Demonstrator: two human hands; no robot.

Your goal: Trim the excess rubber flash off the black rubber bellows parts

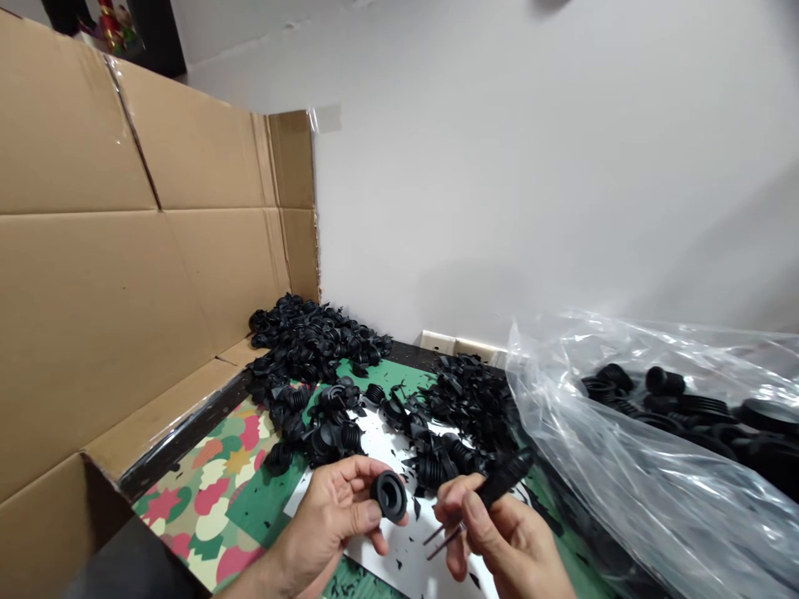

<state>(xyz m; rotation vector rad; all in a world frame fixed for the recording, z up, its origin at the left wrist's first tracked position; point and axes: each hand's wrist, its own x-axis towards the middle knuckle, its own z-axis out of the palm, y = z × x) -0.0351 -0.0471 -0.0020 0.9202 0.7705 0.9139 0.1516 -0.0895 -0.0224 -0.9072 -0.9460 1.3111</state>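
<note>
Left hand (pixel 330 520): we're gripping a black rubber bellows boot (pixel 388 497).
Right hand (pixel 505 541): we're pinching a black-handled two-pronged tool (pixel 503 478).
Hands: apart, close together, over black rubber scraps (pixel 465 403).

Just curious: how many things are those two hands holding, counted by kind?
black ribbed rubber boot, in the left hand: 1
black-handled two-pronged tool, in the right hand: 1
Total: 2
</note>
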